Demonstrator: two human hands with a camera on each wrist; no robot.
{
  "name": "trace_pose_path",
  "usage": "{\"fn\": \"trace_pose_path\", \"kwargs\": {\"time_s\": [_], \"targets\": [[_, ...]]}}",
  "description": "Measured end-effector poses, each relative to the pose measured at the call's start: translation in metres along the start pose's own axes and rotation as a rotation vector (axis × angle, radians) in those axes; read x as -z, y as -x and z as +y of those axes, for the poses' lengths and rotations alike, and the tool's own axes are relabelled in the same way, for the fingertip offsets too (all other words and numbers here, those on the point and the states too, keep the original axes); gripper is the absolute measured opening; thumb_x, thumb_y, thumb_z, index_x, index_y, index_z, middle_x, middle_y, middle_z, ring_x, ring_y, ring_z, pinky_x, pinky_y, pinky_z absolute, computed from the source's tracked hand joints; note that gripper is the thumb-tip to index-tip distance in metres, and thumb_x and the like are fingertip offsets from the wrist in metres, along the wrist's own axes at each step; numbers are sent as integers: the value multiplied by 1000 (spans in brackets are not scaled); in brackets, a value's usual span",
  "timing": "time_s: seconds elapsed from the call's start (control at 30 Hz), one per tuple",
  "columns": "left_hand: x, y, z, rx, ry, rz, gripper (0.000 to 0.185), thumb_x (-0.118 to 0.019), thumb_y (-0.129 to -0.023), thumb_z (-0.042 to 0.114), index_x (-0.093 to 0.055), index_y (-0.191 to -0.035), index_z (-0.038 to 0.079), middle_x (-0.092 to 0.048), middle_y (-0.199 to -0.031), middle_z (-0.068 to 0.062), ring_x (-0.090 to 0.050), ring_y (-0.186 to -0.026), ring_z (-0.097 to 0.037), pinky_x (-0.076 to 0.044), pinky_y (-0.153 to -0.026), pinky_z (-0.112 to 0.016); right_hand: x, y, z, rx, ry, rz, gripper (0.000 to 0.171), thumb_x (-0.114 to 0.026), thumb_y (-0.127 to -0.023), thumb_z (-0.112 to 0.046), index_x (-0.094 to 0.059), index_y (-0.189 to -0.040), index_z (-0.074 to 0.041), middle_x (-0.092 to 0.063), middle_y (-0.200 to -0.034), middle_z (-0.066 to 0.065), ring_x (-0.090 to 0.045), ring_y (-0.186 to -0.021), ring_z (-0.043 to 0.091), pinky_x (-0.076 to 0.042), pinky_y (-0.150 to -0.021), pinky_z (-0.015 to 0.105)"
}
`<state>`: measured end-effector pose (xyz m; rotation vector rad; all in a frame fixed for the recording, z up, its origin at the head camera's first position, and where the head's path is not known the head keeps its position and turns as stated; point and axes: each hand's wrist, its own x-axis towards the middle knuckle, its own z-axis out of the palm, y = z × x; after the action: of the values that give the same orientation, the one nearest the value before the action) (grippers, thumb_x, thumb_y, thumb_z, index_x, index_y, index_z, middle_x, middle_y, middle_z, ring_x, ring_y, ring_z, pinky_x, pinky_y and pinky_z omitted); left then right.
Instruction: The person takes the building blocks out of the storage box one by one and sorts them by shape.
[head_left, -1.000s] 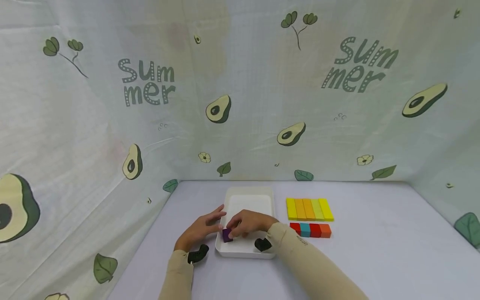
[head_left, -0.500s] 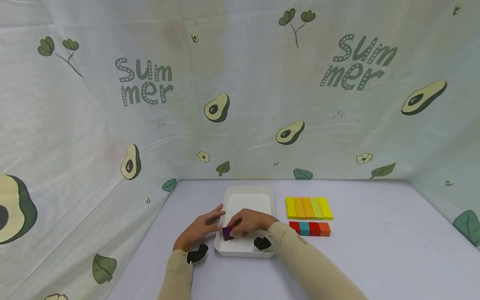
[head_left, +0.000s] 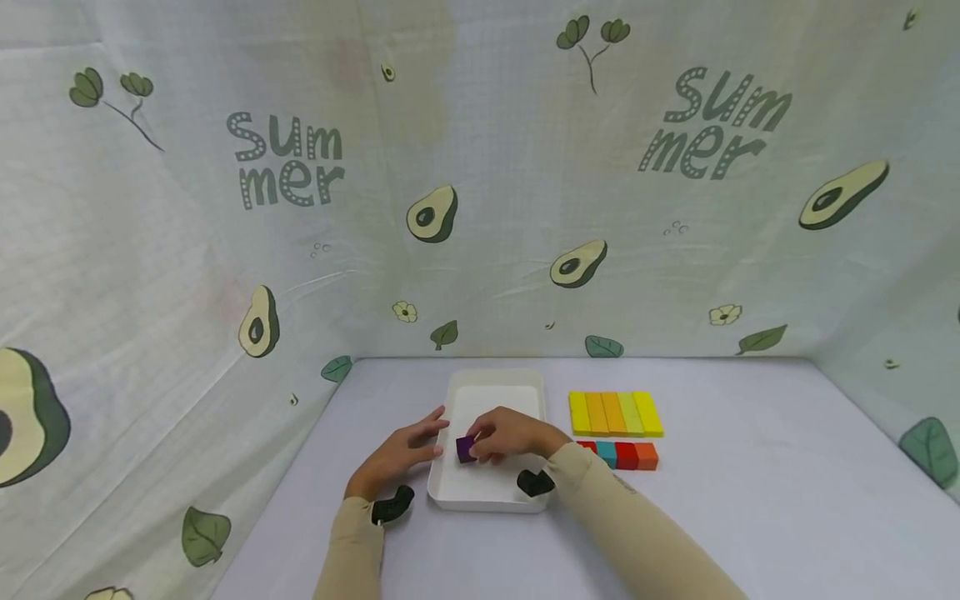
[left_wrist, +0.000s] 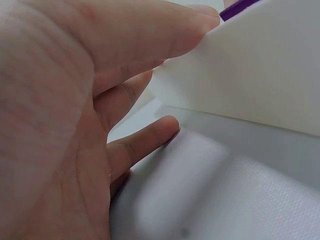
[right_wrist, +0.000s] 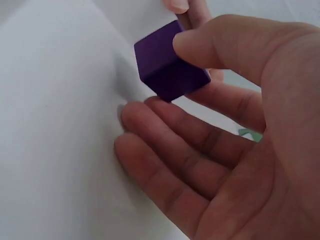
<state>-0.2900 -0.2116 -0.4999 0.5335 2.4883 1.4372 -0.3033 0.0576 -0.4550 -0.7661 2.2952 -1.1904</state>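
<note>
Purple cube [head_left: 466,449] is pinched in my right hand [head_left: 513,435] over the white tray [head_left: 480,497], mid-frame. Left hand [head_left: 401,454] rests flat-fingered against the tray's left wall. Nothing's in the tray yet; colored blocks [head_left: 617,431] wait on the counter [head_left: 750,500], right of it.

Readable text, one item, twice over: the word "Summer", split as "Sum" over "mer" in grey dotted lettering, printed on the cloth backdrop [head_left: 480,208]. One printing [head_left: 287,162] stands high above and beyond my left hand [head_left: 397,457]; the other [head_left: 712,125] high above and beyond my right hand [head_left: 513,435]. Nothing else I can read.
</note>
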Motion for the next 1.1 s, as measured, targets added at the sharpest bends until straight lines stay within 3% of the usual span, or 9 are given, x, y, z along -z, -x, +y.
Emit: {"fn": "trace_pose_path", "kwargs": {"time_s": [0.13,0.43,0.9,1.1], "targets": [[1,1,0,1,17,-11,57,-69,-93,40,-53,-147,25,-25,-161,19,-16,-152,-22,-16,-118,-61,3,7,-3,2,-58,39,30,-72,-92,-22,-69,-119,-10,-70,-97,2,-68,-86,25,-60,-76,34],[4,3,0,5,39,-4,58,-69,-94,38,-53,-147,23,-24,-162,18,-15,-152,-23,-16,-118,-61,6,18,-7,60,-271,151,31,-68,-93,-14,-65,-120,1,-66,-103,13,-69,-94,38,-60,-80,41],[1,3,4,-7,63,-11,57,-70,-93,38,-54,-145,23,-25,-163,12,-17,-152,-25,-17,-118,-59,-1,37,-3,62,-454,336,38,-62,-98,-18,-60,-131,1,-65,-118,17,-67,-103,34,-59,-85,40],[1,5,3,-16,72,-19,56,-69,-95,34,-53,-147,19,-25,-163,13,-17,-152,-24,-18,-119,-57,2,51,-5,64,-455,366,38,-61,-99,-19,-59,-132,-1,-64,-121,16,-67,-102,29,-58,-86,38]]}}
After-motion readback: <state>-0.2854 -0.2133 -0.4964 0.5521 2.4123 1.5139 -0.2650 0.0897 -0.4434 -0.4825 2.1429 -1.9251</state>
